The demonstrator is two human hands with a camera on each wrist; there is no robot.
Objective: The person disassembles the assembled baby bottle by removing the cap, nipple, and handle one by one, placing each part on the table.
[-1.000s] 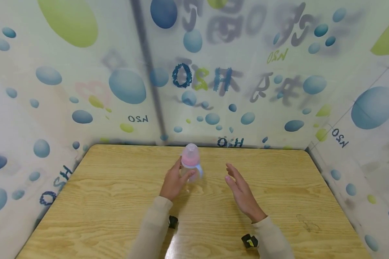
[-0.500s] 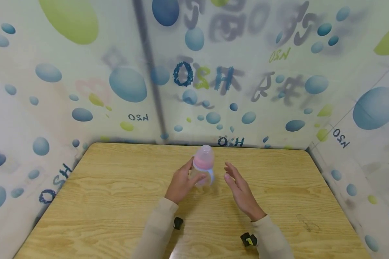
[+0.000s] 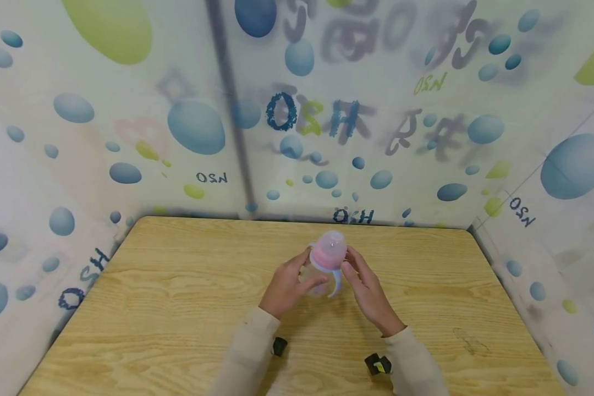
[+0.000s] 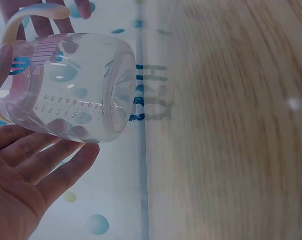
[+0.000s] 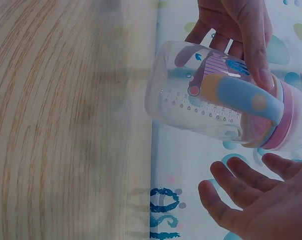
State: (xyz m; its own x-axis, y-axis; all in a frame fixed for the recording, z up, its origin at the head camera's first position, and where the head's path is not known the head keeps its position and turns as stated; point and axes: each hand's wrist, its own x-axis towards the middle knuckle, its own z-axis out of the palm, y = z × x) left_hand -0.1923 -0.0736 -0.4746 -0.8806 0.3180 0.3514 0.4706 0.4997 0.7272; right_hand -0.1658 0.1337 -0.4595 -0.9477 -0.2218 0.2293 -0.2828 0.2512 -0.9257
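A clear baby bottle with a pink collar, a see-through domed cap and two side handles is held tilted above the table. My left hand grips its body, the thumb lying across the near side. The right wrist view shows printed measuring marks and a blue and yellow handle. My right hand is beside the collar with its fingers spread and slightly bent. In the right wrist view a gap separates these right fingers from the bottle. The bottle looks see-through, with no liquid visible.
The wood-grain table spreads under both hands, its back edge against a wall covering printed with blue and green drops. Black wrist devices are by the sleeves. Side walls rise at both ends.
My left hand has carried the bottle rightward and tilted its cap toward the right. My right hand has stayed almost in place, so the bottle is now close to its fingers.
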